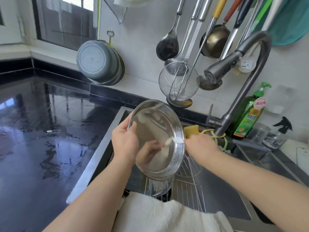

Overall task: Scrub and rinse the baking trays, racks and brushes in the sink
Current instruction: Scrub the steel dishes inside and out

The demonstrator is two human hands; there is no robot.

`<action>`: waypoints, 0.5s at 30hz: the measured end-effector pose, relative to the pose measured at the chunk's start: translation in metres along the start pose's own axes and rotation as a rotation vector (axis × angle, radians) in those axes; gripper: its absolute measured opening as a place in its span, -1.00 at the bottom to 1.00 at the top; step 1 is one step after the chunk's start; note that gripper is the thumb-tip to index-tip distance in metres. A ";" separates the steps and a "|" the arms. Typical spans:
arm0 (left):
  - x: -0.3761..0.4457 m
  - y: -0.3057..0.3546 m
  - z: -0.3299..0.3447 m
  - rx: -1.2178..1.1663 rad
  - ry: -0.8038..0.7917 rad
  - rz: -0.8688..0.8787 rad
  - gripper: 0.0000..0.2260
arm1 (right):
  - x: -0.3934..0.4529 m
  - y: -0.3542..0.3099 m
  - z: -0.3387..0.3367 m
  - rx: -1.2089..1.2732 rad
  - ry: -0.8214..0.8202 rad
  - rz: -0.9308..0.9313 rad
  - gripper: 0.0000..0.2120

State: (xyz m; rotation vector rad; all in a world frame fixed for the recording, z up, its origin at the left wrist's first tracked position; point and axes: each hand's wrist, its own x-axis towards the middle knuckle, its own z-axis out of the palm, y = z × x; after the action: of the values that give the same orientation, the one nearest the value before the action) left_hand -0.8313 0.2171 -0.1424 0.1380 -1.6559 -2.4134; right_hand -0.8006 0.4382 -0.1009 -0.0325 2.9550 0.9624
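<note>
A round steel baking tray (155, 131) is held tilted on edge over the sink (222, 195), its shiny inside facing me. My left hand (124, 143) grips its left rim, thumb over the edge. My right hand (200, 143) is at the tray's right rim, its fingers curled round something white (175, 139) pressed on the rim; what it is I cannot tell. Wire racks (185, 186) lie in the sink under the tray, with another steel piece (158, 186) beneath them.
A yellow sponge (191, 130) sits behind the tray. The faucet (234, 64) arches over the sink, no water running. A green dish soap bottle (247, 118) and glass jars (267, 136) stand right. Ladles and a wire skimmer (178, 82) hang above. A white towel (167, 215) drapes the front edge. Wet black counter (41, 139) left.
</note>
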 end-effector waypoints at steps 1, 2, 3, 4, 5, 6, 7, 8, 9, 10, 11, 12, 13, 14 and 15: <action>0.000 0.000 0.000 -0.016 0.017 0.004 -0.67 | -0.008 -0.011 0.005 0.075 -0.078 -0.022 -0.76; -0.002 0.001 -0.001 -0.023 0.023 0.004 -0.66 | -0.018 -0.022 0.008 0.162 -0.176 -0.054 -0.77; -0.002 0.002 -0.001 -0.018 0.023 0.006 -0.66 | -0.026 -0.030 0.011 0.233 -0.257 -0.103 -0.75; -0.002 0.002 -0.003 -0.012 0.021 0.001 -0.66 | -0.030 -0.033 0.011 0.263 -0.317 -0.163 -0.72; -0.001 -0.001 -0.003 -0.004 0.013 -0.015 -0.66 | -0.029 -0.030 0.008 0.258 -0.358 -0.198 -0.70; -0.002 0.000 -0.003 -0.007 0.005 -0.029 -0.66 | -0.025 -0.023 0.003 0.223 -0.373 -0.191 -0.69; -0.003 0.000 -0.003 0.002 -0.012 -0.047 -0.67 | -0.020 -0.013 -0.003 0.169 -0.344 -0.140 -0.72; -0.007 0.003 0.000 0.015 -0.029 -0.047 -0.67 | -0.010 -0.002 -0.009 0.088 -0.273 -0.073 -0.76; -0.007 0.003 0.001 0.040 -0.058 -0.037 -0.67 | -0.002 0.008 -0.020 -0.002 -0.178 -0.017 -0.77; -0.007 0.003 0.001 0.049 -0.081 -0.024 -0.68 | 0.008 0.016 -0.029 -0.072 -0.080 0.000 -0.76; -0.007 0.004 0.001 0.053 -0.117 -0.014 -0.70 | 0.019 0.021 -0.038 -0.136 0.022 -0.033 -0.76; -0.008 0.007 0.002 0.042 -0.162 -0.008 -0.74 | 0.031 0.023 -0.042 -0.236 0.130 -0.105 -0.76; -0.007 0.006 0.000 0.069 -0.212 -0.007 -0.78 | 0.039 0.023 -0.046 -0.359 0.194 -0.176 -0.76; -0.006 0.006 -0.001 0.111 -0.256 -0.006 -0.82 | 0.046 0.024 -0.047 -0.430 0.254 -0.246 -0.76; -0.004 0.004 -0.002 0.156 -0.283 -0.017 -0.80 | 0.050 0.026 -0.047 -0.468 0.295 -0.294 -0.75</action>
State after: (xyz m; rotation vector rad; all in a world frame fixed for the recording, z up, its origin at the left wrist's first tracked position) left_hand -0.8260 0.2146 -0.1399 -0.1747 -1.9693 -2.4046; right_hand -0.8525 0.4309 -0.0495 -0.6495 2.7623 1.6874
